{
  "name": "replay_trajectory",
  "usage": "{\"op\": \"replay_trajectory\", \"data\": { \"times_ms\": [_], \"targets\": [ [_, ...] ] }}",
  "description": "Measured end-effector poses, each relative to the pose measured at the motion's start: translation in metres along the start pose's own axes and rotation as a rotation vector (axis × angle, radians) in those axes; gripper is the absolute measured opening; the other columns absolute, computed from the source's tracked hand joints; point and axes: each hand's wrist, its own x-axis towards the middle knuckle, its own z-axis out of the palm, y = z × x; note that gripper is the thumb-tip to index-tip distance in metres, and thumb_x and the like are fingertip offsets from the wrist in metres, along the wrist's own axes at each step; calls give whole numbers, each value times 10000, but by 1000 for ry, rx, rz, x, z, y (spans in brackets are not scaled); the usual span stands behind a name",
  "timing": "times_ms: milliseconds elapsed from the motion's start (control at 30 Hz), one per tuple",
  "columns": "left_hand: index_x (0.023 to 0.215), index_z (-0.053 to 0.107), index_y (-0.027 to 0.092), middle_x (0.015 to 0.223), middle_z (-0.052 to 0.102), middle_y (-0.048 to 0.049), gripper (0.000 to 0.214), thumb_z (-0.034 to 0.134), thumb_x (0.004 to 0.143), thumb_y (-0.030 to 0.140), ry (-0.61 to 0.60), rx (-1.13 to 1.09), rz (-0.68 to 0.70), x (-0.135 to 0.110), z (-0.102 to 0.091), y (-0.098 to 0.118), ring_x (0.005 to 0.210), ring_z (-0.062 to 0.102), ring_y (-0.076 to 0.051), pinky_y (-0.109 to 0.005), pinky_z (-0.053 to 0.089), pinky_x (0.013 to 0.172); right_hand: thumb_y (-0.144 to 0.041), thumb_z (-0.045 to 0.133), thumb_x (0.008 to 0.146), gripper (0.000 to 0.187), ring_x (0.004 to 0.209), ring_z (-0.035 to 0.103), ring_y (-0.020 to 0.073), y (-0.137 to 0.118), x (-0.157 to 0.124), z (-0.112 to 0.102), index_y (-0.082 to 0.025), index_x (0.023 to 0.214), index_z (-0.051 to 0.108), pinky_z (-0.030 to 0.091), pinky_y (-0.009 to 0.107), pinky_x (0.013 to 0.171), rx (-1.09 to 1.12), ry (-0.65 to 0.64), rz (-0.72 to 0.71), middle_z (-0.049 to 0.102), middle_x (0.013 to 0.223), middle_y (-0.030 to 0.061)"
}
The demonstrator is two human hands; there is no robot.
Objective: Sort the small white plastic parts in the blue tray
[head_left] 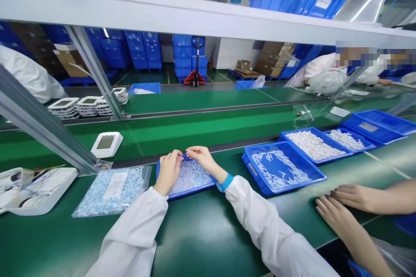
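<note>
My left hand (170, 170) and my right hand (205, 160) come together over the far edge of a shallow blue tray (191, 192). Small pale blue and white pieces (194, 176) cover the tray's bottom. Thumb and fingers of each hand are pinched, with the fingertips close to each other; anything between them is too small to make out. A blue band (225, 182) circles my right wrist. Left of the tray lies a clear plastic bag (94, 194) full of similar pale blue pieces, with a white label on it.
To the right stand blue trays of small pieces, one sparsely filled (256, 181) and one heaped with white pieces (313, 145). A co-worker's hands (347, 203) rest on the bench nearby. A white device with a screen (106, 145) sits beyond the bag. A metal post (45, 117) slants at left.
</note>
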Motion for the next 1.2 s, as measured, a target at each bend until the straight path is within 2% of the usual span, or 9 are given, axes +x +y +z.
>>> {"op": "replay_trajectory", "data": {
  "times_ms": [100, 300, 567, 733, 867, 1100, 1200],
  "targets": [
    [1013, 541, 224, 870, 667, -13, 165, 442, 883, 201, -9, -51, -17, 3, 2, -1, 901, 585, -176, -340, 379, 836, -344, 723, 655, 280, 707, 618, 142, 5, -2, -7, -140, 846, 702, 463, 300, 762, 54, -42, 29, 686, 735, 34],
    [858, 639, 229, 878, 664, -24, 167, 472, 856, 225, 6, 18, -41, 4, 3, 3, 906, 574, -186, -357, 386, 867, -371, 719, 655, 252, 811, 648, 184, 10, -8, -4, -165, 801, 719, 475, 332, 835, -82, -98, -28, 721, 833, 39],
    [919, 653, 229, 915, 698, -17, 204, 455, 878, 252, 6, 4, -33, 6, 1, 4, 880, 608, -169, -332, 402, 845, -375, 713, 669, 277, 746, 643, 169, 15, -5, -6, -151, 828, 676, 502, 311, 753, -100, -29, -45, 701, 785, 41],
    [886, 638, 229, 976, 695, -15, 204, 435, 898, 249, 14, 29, 11, 4, -2, 5, 958, 586, -176, -357, 350, 894, -371, 611, 785, 218, 711, 600, 133, 15, -5, -6, -156, 750, 613, 478, 269, 713, -234, -56, -120, 653, 727, 21],
    [858, 624, 223, 923, 686, -18, 194, 438, 902, 257, 7, 42, 20, 3, -2, 4, 946, 565, -185, -362, 341, 871, -363, 548, 838, 225, 704, 571, 119, 14, -7, -5, -162, 738, 562, 458, 256, 707, -302, -81, -170, 617, 722, 7],
    [797, 624, 211, 861, 675, -24, 184, 463, 879, 246, 37, 41, 25, 3, 1, 2, 898, 564, -183, -352, 365, 845, -325, 515, 865, 209, 699, 559, 118, 12, -10, -4, -166, 730, 526, 445, 246, 689, -325, -127, -154, 589, 696, 1],
    [772, 626, 207, 826, 668, -28, 187, 470, 869, 245, 49, 48, 34, 3, 3, 3, 857, 573, -183, -347, 379, 822, -271, 473, 884, 185, 692, 542, 125, 9, -14, -2, -173, 731, 507, 429, 246, 667, -447, -100, -197, 575, 701, 5]
  ]
}}
